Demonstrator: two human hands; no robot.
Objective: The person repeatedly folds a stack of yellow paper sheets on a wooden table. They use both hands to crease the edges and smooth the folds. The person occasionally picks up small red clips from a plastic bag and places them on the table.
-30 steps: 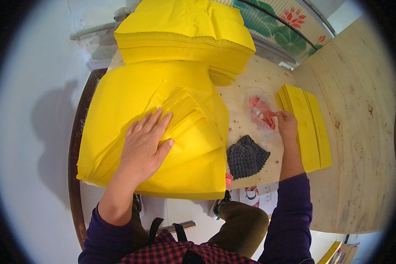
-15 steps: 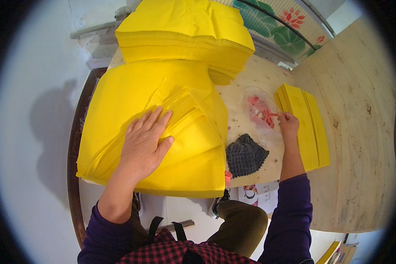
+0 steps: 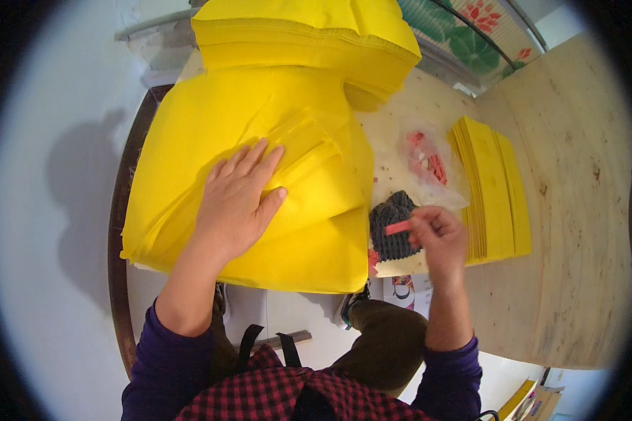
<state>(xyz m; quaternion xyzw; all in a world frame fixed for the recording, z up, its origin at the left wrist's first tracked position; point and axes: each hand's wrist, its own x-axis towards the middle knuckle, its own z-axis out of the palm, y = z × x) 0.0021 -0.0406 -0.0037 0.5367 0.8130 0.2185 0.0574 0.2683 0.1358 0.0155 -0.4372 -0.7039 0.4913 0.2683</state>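
My left hand (image 3: 240, 193) lies flat, fingers stretched out, on a loose fold of yellow fabric sheets (image 3: 316, 196) spread over the table in front of me. Between the thumb and fingers of my right hand (image 3: 439, 238) is a small pink strip (image 3: 398, 227), its free end pointing left. That hand hovers over a dark grey knitted cloth (image 3: 393, 245), covering part of it. Farther back, a clear plastic bag (image 3: 451, 191) holds several more pink strips (image 3: 426, 158).
A tall stack of yellow fabric (image 3: 302, 45) stands at the back. Folded yellow pieces (image 3: 495, 189) lie at the right, against a wooden board (image 3: 565, 182). Some pink scraps (image 3: 373, 261) rest by the sheets' right edge. Below are my knees and a white floor (image 3: 288, 309).
My right hand has come away from the plastic bag toward me and left, bringing a pink strip with it. My left hand stays on the fabric. The whole view has shifted slightly.
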